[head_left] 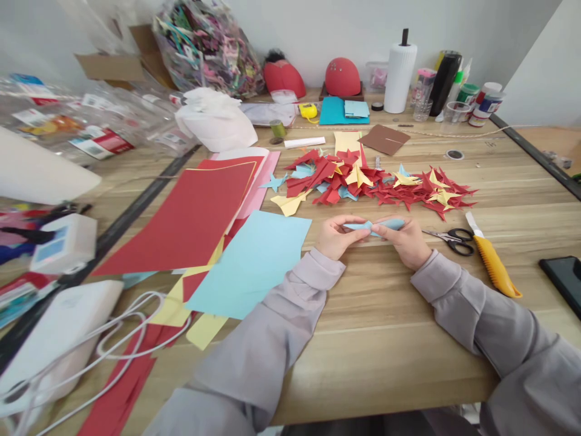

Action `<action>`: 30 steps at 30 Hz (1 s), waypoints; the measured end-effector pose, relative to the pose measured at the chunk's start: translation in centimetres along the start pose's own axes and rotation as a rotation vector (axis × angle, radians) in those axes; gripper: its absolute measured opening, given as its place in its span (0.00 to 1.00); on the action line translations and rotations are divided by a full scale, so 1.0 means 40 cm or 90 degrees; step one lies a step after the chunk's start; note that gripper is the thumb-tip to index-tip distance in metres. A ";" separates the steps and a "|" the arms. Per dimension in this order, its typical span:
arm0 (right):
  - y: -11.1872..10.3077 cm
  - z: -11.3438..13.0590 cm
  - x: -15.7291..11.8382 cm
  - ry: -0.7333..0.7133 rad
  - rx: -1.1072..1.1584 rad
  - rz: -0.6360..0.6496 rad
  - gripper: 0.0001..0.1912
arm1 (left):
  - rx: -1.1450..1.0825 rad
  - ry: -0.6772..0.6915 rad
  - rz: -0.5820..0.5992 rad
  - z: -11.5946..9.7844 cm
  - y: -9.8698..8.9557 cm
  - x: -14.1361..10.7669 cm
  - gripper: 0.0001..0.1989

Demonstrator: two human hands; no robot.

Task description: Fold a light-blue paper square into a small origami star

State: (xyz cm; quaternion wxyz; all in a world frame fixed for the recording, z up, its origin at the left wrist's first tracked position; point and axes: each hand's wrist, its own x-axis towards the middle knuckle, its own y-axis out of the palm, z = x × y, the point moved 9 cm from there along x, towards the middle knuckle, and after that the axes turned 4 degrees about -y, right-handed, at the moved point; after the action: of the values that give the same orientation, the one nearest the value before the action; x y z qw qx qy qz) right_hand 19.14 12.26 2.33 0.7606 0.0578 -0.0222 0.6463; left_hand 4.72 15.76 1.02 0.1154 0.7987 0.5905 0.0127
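A small folded piece of light blue paper (391,224) is held between my two hands, a little above the wooden table. My left hand (334,236) pinches its left end between thumb and fingers. The right end is gripped by my right hand (408,240), with the thumb pressed on top. Just beyond lies a pile of folded paper pieces (324,172), mostly red with some yellow and blue. Black-handled scissors (456,240) rest right of my right hand, beside a yellow-handled utility knife (492,260).
Left of my hands lie a light blue sheet (258,266), red sheets (181,218) and paper strips. A white cable (131,357) loops over the front left. Bottles, red domes (342,77) and a yellow tape measure (308,111) stand at the back. A phone (565,281) lies right.
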 end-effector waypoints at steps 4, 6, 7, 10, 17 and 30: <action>-0.003 -0.006 0.001 0.011 0.005 -0.010 0.17 | -0.031 0.000 -0.012 -0.003 -0.007 0.003 0.23; 0.003 -0.005 0.002 0.006 0.005 0.004 0.17 | -0.074 -0.007 -0.019 -0.002 -0.010 0.006 0.22; 0.006 -0.003 0.001 0.001 0.003 0.013 0.17 | -0.096 -0.009 -0.023 0.000 -0.012 0.007 0.22; 0.021 0.000 -0.002 -0.005 -0.008 0.046 0.17 | -0.128 -0.004 -0.028 0.001 -0.014 0.011 0.21; 0.046 0.016 -0.010 -0.029 -0.081 0.118 0.19 | -0.041 0.008 0.013 -0.007 -0.004 0.005 0.18; 0.057 0.011 -0.015 -0.010 -0.084 0.143 0.21 | -0.049 0.018 0.003 -0.009 -0.001 0.004 0.18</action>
State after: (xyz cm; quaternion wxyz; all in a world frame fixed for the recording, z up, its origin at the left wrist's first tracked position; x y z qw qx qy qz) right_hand 16.82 12.00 2.83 0.6853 0.0103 -0.0770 0.7241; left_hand 4.65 15.98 1.33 0.1374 0.7948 0.5892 0.0472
